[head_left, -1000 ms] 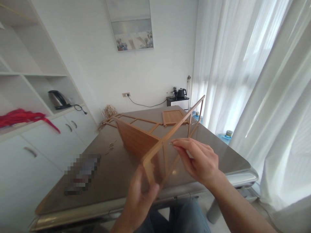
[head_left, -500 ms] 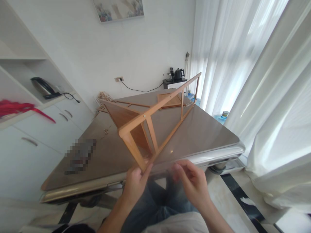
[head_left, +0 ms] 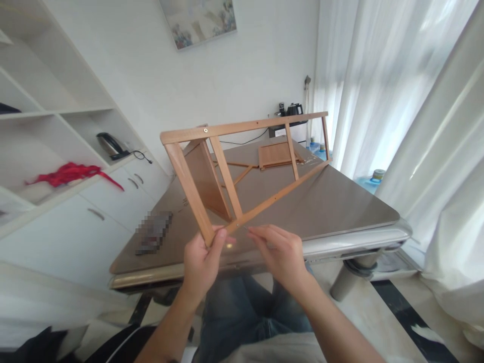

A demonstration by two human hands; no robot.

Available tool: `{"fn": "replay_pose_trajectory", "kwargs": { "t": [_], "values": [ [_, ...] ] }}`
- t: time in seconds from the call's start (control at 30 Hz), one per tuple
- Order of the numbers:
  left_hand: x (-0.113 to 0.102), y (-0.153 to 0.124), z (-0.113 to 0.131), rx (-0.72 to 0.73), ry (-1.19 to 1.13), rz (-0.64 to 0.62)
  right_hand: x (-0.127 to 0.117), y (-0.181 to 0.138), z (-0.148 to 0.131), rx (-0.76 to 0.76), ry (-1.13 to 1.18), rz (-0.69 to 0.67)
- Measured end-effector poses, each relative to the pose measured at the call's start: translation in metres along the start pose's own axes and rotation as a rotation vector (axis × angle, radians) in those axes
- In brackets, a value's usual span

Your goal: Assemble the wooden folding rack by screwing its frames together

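A light wooden frame point(head_left: 227, 176) of rails and slats with a flat panel behind it stands tilted over the near edge of the brown table point(head_left: 333, 201). My left hand point(head_left: 202, 259) is closed on the frame's lower near corner. My right hand point(head_left: 280, 249) sits just right of that corner, fingers pinched on a thin small tool I cannot make out, its tip near the lower rail. A second wooden panel point(head_left: 278, 154) lies flat at the far end of the table.
A blurred dark object point(head_left: 153, 233) lies on the table's left side. White cupboards and shelves with a kettle point(head_left: 109, 145) and red cloth point(head_left: 71, 172) line the left wall. Curtains hang at the right. My knees are under the table edge.
The frame has swung round so its top rail now runs nearly level and faces me. My right hand has moved up to the lower rail beside my left hand.
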State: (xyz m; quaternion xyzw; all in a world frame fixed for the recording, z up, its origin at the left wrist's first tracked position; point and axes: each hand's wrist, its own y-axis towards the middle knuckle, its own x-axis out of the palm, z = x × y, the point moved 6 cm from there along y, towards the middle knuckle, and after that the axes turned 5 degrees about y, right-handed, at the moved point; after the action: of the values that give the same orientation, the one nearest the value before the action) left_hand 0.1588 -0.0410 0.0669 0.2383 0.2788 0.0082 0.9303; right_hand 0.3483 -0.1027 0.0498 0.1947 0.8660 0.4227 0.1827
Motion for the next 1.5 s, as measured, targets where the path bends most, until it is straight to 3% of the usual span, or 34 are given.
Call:
{"fn": "replay_pose_trajectory", "kwargs": {
  "t": [0.33, 0.57, 0.73, 0.9, 0.97, 1.23, 1.5],
  "values": [
    [-0.013, 0.001, 0.007, -0.009, -0.108, 0.038, 0.013, 0.012, -0.003, -0.091, 0.068, -0.02],
    [-0.016, -0.001, 0.005, -0.028, -0.106, 0.042, 0.015, 0.016, -0.006, -0.148, -0.021, -0.077],
    [-0.016, 0.0, 0.005, -0.023, -0.1, 0.034, 0.012, 0.021, -0.012, -0.229, -0.13, -0.196],
    [-0.017, 0.0, 0.005, -0.012, -0.102, 0.029, 0.01, 0.038, -0.02, -0.279, -0.245, -0.429],
    [-0.016, 0.0, 0.005, -0.012, -0.123, 0.026, 0.009, 0.043, -0.022, -0.291, -0.256, -0.462],
    [-0.013, -0.001, 0.012, 0.005, -0.101, 0.021, 0.005, 0.029, -0.02, -0.155, -0.265, -0.147],
    [-0.013, -0.001, 0.012, 0.012, -0.104, 0.009, 0.01, 0.02, -0.021, 0.005, -0.218, -0.023]
  ]
}}
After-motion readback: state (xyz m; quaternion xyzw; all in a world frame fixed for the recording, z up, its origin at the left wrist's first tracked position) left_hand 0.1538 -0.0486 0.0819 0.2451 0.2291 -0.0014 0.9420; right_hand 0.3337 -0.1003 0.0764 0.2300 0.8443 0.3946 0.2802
